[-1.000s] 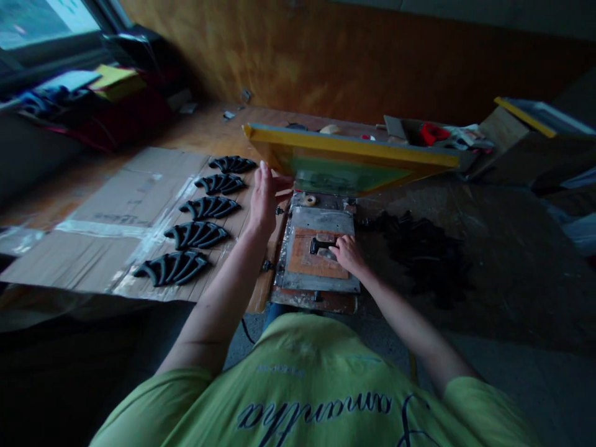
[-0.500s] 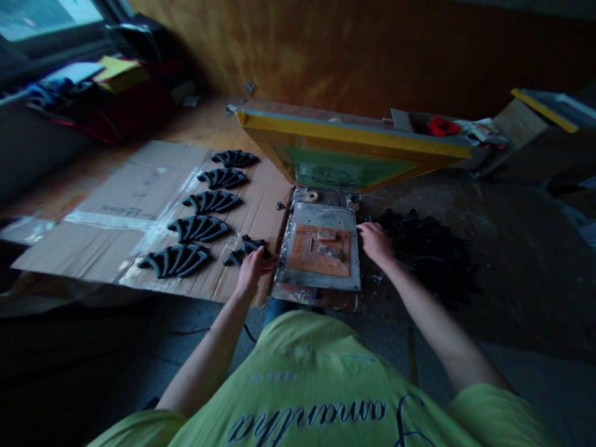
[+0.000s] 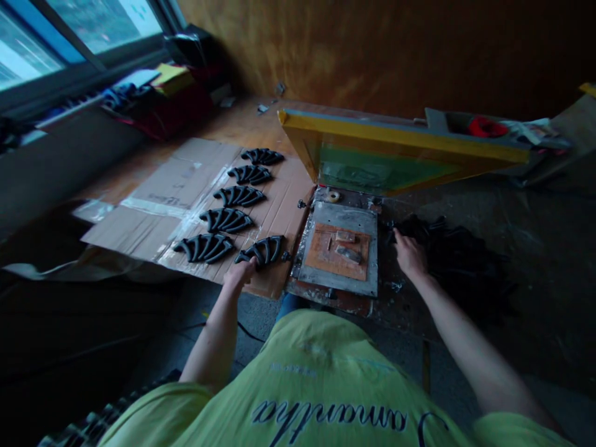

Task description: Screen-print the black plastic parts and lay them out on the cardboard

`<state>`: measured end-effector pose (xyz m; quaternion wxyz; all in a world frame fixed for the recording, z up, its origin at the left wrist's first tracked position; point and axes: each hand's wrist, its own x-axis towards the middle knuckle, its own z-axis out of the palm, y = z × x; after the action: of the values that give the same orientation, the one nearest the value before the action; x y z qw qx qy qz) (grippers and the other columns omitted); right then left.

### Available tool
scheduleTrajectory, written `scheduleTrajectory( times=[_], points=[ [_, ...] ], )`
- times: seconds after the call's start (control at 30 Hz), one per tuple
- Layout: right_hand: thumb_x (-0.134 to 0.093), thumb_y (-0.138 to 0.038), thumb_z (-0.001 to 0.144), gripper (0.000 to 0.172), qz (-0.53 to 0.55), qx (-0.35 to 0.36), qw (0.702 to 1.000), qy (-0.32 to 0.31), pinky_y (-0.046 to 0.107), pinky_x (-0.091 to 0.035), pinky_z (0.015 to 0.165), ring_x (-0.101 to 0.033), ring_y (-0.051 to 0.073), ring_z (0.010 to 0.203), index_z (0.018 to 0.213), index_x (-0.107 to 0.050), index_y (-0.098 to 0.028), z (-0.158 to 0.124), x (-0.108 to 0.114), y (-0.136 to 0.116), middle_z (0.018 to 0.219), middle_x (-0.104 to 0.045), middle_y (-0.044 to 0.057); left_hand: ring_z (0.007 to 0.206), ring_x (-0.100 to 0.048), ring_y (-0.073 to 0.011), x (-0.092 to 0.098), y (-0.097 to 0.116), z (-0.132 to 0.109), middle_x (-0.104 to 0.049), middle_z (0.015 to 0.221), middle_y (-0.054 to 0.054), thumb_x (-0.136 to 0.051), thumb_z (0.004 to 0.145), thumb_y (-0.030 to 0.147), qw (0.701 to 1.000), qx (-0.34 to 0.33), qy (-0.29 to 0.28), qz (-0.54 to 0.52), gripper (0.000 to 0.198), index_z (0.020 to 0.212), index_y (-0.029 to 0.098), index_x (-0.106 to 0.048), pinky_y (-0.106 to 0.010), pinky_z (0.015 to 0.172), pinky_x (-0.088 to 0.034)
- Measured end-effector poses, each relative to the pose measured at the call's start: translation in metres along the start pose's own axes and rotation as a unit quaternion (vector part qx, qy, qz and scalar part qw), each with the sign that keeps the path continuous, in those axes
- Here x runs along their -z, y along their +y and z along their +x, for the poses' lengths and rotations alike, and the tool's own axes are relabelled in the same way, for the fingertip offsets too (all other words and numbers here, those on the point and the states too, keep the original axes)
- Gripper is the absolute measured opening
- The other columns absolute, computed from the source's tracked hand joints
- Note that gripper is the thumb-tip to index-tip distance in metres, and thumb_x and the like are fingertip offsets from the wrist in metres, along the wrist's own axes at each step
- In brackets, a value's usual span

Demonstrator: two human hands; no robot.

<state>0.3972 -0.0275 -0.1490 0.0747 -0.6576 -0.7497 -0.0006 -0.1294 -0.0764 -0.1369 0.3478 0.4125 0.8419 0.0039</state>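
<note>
My left hand [image 3: 239, 273] is closed at the near left end of a fan of black curved handle-like pieces [image 3: 267, 250], lying on a cardboard sheet [image 3: 158, 180]. Its fingers touch the closest piece; the fingertips are partly hidden. Across the metal plate, my right hand [image 3: 410, 256] has its fingers bent together at the left edge of a dark heap of similar black pieces [image 3: 460, 261]. What it pinches, if anything, is too dark to make out. Several more fans [image 3: 205, 247] form a column on the cardboard.
Between my hands is a metal base plate [image 3: 342, 214] carrying a brown board [image 3: 321, 261] with small blocks. A yellow-edged screen frame [image 3: 410, 139] is tilted up behind it. A tape roll [image 3: 334, 196] lies near the hinge. Farther back right stands a box with a red item [image 3: 487, 127].
My left hand has shifted from the right side of the nearest fan to its near left end, and more pieces of that fan show. The view has turned left; my right hand stays by the heap.
</note>
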Motion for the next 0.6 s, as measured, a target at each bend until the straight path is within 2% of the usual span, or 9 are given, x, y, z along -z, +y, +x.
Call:
scheduleTrajectory(
  times=[0.07, 0.13, 0.2, 0.27, 0.33, 0.4, 0.43, 0.5, 0.6],
  points=[
    [-0.047, -0.025, 0.101, 0.046, 0.056, 0.086, 0.995, 0.004, 0.035, -0.046, 0.088, -0.061, 0.024, 0.1, 0.146, -0.054, -0.017, 0.004, 0.0, -0.048, 0.103, -0.07, 0.013, 0.064, -0.069, -0.0289, 0.017, 0.021, -0.004, -0.064, 0.057, -0.011, -0.05, 0.09, 0.055, 0.996, -0.056, 0.013, -0.071, 0.044, 0.085, 0.014, -0.068, -0.034, 0.062, -0.05],
    [-0.05, -0.026, 0.1, 0.04, 0.098, 0.142, 0.985, 0.012, 0.032, -0.046, 0.087, -0.06, 0.022, 0.098, 0.138, -0.062, -0.022, 0.009, -0.001, -0.09, 0.101, -0.07, 0.009, 0.062, -0.067, -0.0252, 0.031, 0.053, -0.009, -0.065, 0.062, -0.01, -0.051, 0.091, 0.056, 0.977, -0.144, 0.031, -0.156, 0.046, 0.096, 0.014, -0.069, -0.03, 0.059, -0.048],
    [-0.051, -0.026, 0.1, 0.034, 0.105, 0.164, 0.981, 0.011, 0.031, -0.046, 0.085, -0.059, 0.021, 0.097, 0.13, -0.069, -0.026, 0.015, -0.002, -0.122, 0.1, -0.07, 0.007, 0.061, -0.066, -0.0206, 0.043, 0.097, -0.015, -0.068, 0.069, -0.008, -0.042, 0.094, 0.061, 0.957, -0.203, 0.035, -0.203, 0.054, 0.112, 0.016, -0.066, -0.027, 0.058, -0.048],
    [-0.05, -0.023, 0.1, 0.033, 0.085, 0.175, 0.981, -0.004, 0.032, -0.046, 0.082, -0.058, 0.022, 0.098, 0.124, -0.072, -0.026, 0.022, -0.001, -0.141, 0.1, -0.069, 0.008, 0.056, -0.062, -0.0157, 0.054, 0.148, -0.026, -0.068, 0.073, -0.006, -0.026, 0.097, 0.067, 0.932, -0.253, 0.037, -0.257, 0.065, 0.129, 0.02, -0.058, -0.025, 0.057, -0.048],
    [-0.049, -0.021, 0.099, 0.034, 0.063, 0.194, 0.979, -0.022, 0.035, -0.045, 0.085, -0.056, 0.024, 0.101, 0.123, -0.072, -0.022, 0.026, 0.003, -0.152, 0.102, -0.069, 0.01, 0.051, -0.058, -0.0132, 0.066, 0.196, -0.041, -0.068, 0.074, -0.005, -0.023, 0.097, 0.069, 0.847, -0.345, 0.036, -0.403, 0.07, 0.139, 0.021, -0.051, -0.024, 0.055, -0.047],
    [-0.048, -0.019, 0.098, 0.036, 0.052, 0.216, 0.974, -0.035, 0.037, -0.045, 0.09, -0.055, 0.025, 0.105, 0.126, -0.071, -0.019, 0.027, 0.008, -0.154, 0.106, -0.069, 0.012, 0.048, -0.055, -0.0114, 0.077, 0.231, -0.058, -0.066, 0.07, -0.004, -0.024, 0.096, 0.07, 0.774, -0.398, 0.027, -0.493, 0.07, 0.137, 0.02, -0.052, -0.023, 0.052, -0.046],
    [-0.048, -0.019, 0.097, 0.037, 0.054, 0.224, 0.972, -0.039, 0.038, -0.044, 0.093, -0.055, 0.026, 0.107, 0.127, -0.07, -0.018, 0.026, 0.01, -0.152, 0.11, -0.069, 0.012, 0.047, -0.054, -0.0108, 0.08, 0.241, -0.066, -0.065, 0.067, -0.004, -0.026, 0.096, 0.07, 0.749, -0.412, 0.023, -0.519, 0.069, 0.134, 0.019, -0.054, -0.022, 0.052, -0.045],
    [-0.05, -0.02, 0.096, 0.038, 0.075, 0.22, 0.972, -0.039, 0.039, -0.045, 0.098, -0.056, 0.025, 0.109, 0.13, -0.068, -0.019, 0.023, 0.014, -0.138, 0.119, -0.068, 0.011, 0.047, -0.053, -0.0104, 0.081, 0.243, -0.079, -0.062, 0.062, -0.002, -0.029, 0.097, 0.069, 0.727, -0.422, 0.018, -0.541, 0.065, 0.125, 0.018, -0.06, -0.021, 0.05, -0.043],
    [-0.053, -0.026, 0.094, 0.037, 0.146, 0.099, 0.984, 0.018, 0.039, -0.048, 0.099, -0.06, 0.023, 0.11, 0.128, -0.067, -0.022, 0.023, 0.025, -0.096, 0.124, -0.068, 0.009, 0.053, -0.057, -0.0113, 0.065, 0.21, -0.09, -0.063, 0.065, -0.002, -0.037, 0.096, 0.066, 0.74, -0.415, 0.025, -0.529, 0.059, 0.111, 0.017, -0.067, -0.021, 0.05, -0.044]
  ],
)
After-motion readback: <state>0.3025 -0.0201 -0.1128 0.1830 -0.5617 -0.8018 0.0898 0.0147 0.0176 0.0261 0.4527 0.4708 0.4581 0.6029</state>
